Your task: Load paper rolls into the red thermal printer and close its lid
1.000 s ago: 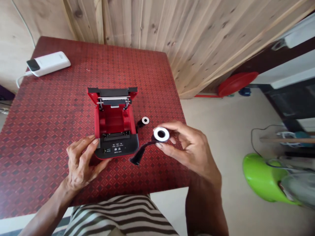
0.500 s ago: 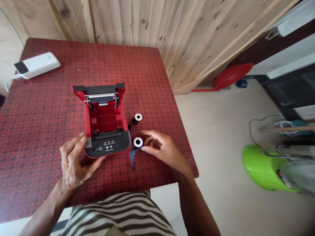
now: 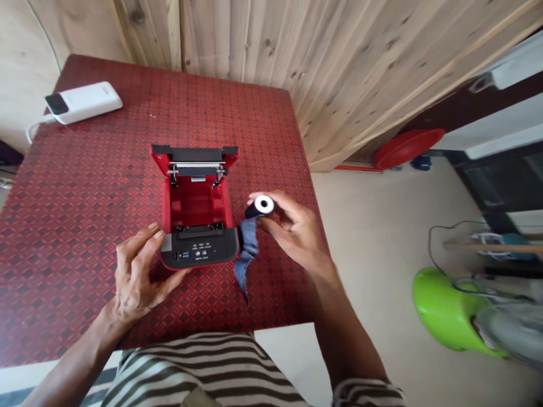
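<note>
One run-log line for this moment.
left hand: on red device; right hand: around dark roll; strip: loose; lid: open

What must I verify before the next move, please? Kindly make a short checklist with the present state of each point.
1. Lid raised: ok, it stands open.
2. Printer steadied: ok, the left hand is on its near left corner.
3. Roll held: ok, it sits between thumb and fingers of the right hand.
4. Strip wound up neatly: not ok, it trails loose and creased toward the person.
5. Strip free of the printer: cannot tell, it passes close by the right side.
</note>
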Action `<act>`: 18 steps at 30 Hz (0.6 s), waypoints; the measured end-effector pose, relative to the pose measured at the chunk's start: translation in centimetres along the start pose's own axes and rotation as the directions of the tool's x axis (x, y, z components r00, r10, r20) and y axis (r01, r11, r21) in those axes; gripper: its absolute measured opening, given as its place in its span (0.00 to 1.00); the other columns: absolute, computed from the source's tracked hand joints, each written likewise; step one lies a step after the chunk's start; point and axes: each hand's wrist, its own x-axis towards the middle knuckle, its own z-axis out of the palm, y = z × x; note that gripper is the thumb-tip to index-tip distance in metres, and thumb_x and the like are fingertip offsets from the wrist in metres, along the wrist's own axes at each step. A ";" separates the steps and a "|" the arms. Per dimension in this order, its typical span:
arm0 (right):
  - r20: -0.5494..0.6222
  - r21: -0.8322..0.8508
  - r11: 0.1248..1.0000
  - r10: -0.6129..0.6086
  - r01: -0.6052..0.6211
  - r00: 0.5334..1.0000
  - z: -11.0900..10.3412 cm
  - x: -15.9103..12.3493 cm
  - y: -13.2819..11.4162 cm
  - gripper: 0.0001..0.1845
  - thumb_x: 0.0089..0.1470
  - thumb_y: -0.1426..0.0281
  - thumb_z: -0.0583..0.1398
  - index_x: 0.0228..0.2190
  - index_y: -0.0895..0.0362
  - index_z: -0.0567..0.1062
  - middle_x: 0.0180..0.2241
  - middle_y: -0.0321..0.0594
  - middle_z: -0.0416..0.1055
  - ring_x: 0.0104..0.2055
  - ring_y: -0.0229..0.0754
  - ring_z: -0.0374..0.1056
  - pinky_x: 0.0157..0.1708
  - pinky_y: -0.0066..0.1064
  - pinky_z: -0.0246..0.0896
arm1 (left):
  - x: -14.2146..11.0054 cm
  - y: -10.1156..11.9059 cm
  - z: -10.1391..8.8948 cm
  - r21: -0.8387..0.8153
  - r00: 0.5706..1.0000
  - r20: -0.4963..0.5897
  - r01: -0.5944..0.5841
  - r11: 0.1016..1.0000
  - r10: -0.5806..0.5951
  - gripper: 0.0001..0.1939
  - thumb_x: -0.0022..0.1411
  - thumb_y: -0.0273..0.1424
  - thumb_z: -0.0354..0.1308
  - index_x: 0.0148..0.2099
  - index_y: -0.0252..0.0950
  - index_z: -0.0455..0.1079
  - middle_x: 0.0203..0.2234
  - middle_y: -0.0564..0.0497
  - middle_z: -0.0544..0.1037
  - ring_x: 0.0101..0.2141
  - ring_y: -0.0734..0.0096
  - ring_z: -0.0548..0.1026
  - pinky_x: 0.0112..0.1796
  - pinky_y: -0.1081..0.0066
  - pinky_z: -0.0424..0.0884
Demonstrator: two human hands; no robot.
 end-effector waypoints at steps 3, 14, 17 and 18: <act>0.216 -0.132 0.950 -0.252 0.284 0.943 -1.3 0.8 -5.3 0.21 0.65 0.69 0.66 0.58 0.49 0.76 0.49 0.40 0.81 0.52 0.48 0.75 0.54 0.45 0.71 | -0.1 0.1 0.0 -0.004 0.999 0.031 0.014 1.000 -0.014 0.44 0.60 0.39 0.73 0.72 0.41 0.58 0.59 0.42 0.74 0.56 0.52 0.78 0.52 0.57 0.81; 0.558 -0.626 0.662 0.009 0.413 0.830 6.8 6.3 -9.0 0.17 0.69 0.82 0.52 0.43 0.61 0.80 0.39 0.49 0.79 0.45 0.48 0.75 0.43 0.36 0.70 | -0.2 0.2 -0.4 -0.018 0.999 0.035 -0.007 1.000 0.008 0.52 0.56 0.35 0.76 0.75 0.37 0.54 0.60 0.36 0.72 0.58 0.51 0.75 0.54 0.59 0.77; 0.595 -0.624 0.658 0.049 0.422 0.803 7.3 7.2 -8.9 0.18 0.68 0.83 0.51 0.41 0.59 0.80 0.38 0.48 0.79 0.44 0.48 0.76 0.46 0.38 0.71 | -0.4 0.2 -0.4 -0.032 0.999 0.037 0.016 0.999 -0.015 0.51 0.55 0.35 0.77 0.74 0.37 0.55 0.61 0.36 0.72 0.58 0.51 0.75 0.54 0.59 0.78; 0.601 -0.622 0.659 0.056 0.422 0.797 7.4 7.4 -8.8 0.18 0.68 0.83 0.51 0.41 0.59 0.81 0.38 0.48 0.79 0.44 0.48 0.76 0.47 0.38 0.71 | -0.4 0.2 -0.3 -0.035 0.999 0.040 0.024 0.999 -0.023 0.50 0.56 0.35 0.76 0.74 0.37 0.55 0.61 0.36 0.72 0.58 0.51 0.75 0.54 0.59 0.78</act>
